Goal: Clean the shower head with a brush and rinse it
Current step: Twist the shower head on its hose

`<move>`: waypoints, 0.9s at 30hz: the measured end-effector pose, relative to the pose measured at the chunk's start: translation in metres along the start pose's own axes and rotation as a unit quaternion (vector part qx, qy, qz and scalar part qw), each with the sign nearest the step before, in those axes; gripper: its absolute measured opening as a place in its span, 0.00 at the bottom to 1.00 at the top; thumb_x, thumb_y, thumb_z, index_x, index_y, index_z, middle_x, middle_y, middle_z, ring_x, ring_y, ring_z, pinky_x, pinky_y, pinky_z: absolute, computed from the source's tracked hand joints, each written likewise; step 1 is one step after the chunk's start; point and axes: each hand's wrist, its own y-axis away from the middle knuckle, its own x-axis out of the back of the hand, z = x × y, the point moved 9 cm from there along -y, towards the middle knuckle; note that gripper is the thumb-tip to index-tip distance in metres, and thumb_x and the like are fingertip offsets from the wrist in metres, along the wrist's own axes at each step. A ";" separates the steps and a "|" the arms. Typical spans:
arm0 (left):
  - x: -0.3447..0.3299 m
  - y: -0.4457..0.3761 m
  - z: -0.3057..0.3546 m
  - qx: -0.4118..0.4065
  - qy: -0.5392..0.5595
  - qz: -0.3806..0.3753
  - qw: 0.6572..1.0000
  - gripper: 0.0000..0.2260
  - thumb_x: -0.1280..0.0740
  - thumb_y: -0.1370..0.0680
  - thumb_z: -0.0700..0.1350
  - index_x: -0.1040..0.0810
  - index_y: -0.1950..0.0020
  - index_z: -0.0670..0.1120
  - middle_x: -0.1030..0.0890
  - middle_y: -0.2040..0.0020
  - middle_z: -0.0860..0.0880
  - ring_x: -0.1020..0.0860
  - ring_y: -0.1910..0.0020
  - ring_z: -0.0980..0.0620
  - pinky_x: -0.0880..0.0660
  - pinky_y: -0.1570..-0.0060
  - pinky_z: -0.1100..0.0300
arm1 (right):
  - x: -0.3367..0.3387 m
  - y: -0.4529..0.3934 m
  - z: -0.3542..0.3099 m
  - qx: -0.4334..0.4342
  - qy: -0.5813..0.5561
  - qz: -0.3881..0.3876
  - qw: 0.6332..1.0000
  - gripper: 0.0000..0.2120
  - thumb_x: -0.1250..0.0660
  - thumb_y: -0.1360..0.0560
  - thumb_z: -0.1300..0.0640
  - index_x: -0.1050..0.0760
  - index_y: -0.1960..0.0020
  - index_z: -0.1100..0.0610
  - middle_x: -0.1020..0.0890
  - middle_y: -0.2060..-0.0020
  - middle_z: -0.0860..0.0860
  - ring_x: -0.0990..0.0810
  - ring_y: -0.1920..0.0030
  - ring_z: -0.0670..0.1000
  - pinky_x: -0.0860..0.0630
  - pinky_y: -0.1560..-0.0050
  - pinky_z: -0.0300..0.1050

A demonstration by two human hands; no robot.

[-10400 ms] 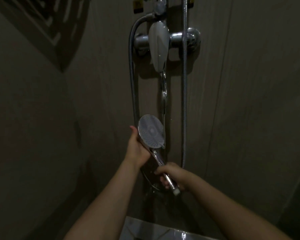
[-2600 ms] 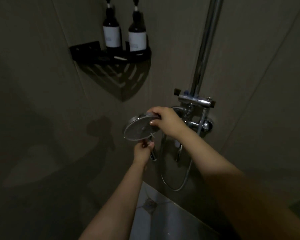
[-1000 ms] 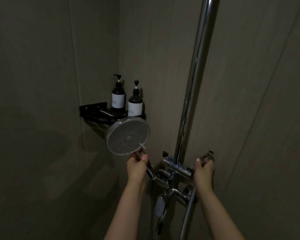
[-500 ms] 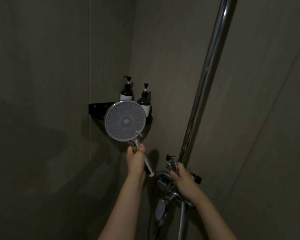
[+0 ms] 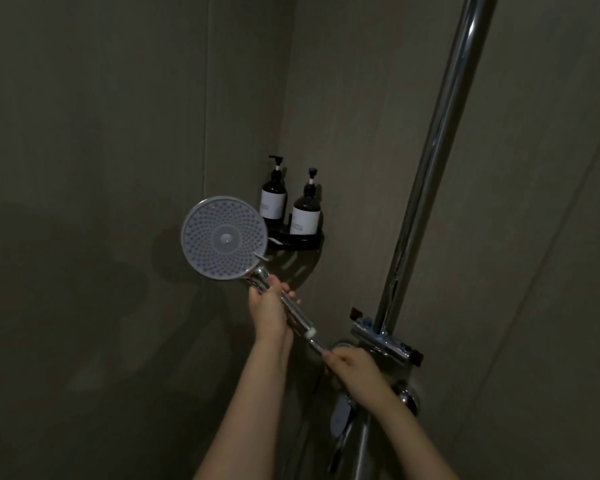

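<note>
Round grey handheld shower head [image 5: 224, 238], face toward the camera, handle slanting down-right, is gripped by the left hand [image 5: 270, 310]; the right hand [image 5: 352, 364] pinches its hose end, hose hidden.

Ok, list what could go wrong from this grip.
1. The spray face of the shower head points at the camera; opening the water may soak the person.
2. The left hand alone holds the handle; the right hand pinches the hose end, which may twist loose.
3. The head could knock the bottles.

Two pump bottles [image 5: 290, 204] on corner shelf [image 5: 302, 241] — chrome riser pipe [image 5: 430, 168]
</note>
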 end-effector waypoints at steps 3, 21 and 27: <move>0.006 -0.004 0.002 -0.003 0.009 0.006 1.000 0.06 0.41 0.20 0.41 0.30 0.56 0.49 0.28 0.65 0.49 0.29 0.69 0.52 0.29 0.66 0.57 | 0.000 -0.002 -0.005 0.001 -0.015 0.017 1.000 0.18 0.39 0.22 0.54 0.28 0.70 0.49 0.28 0.74 0.46 0.29 0.73 0.39 0.35 0.66 0.35; 0.017 -0.014 -0.015 0.062 0.059 0.008 0.996 0.04 0.42 0.20 0.43 0.31 0.55 0.50 0.29 0.66 0.50 0.30 0.70 0.53 0.30 0.67 0.57 | -0.004 0.003 -0.022 -0.007 -0.098 -0.003 0.995 0.09 0.39 0.22 0.56 0.27 0.61 0.50 0.24 0.74 0.43 0.27 0.72 0.37 0.33 0.65 0.35; 0.027 -0.017 -0.012 0.053 0.062 0.021 0.996 0.01 0.41 0.20 0.43 0.32 0.49 0.48 0.29 0.66 0.50 0.29 0.69 0.53 0.29 0.68 0.57 | 0.004 0.009 -0.026 0.002 -0.130 0.058 0.990 0.07 0.34 0.25 0.62 0.28 0.57 0.51 0.22 0.64 0.46 0.22 0.65 0.35 0.28 0.66 0.28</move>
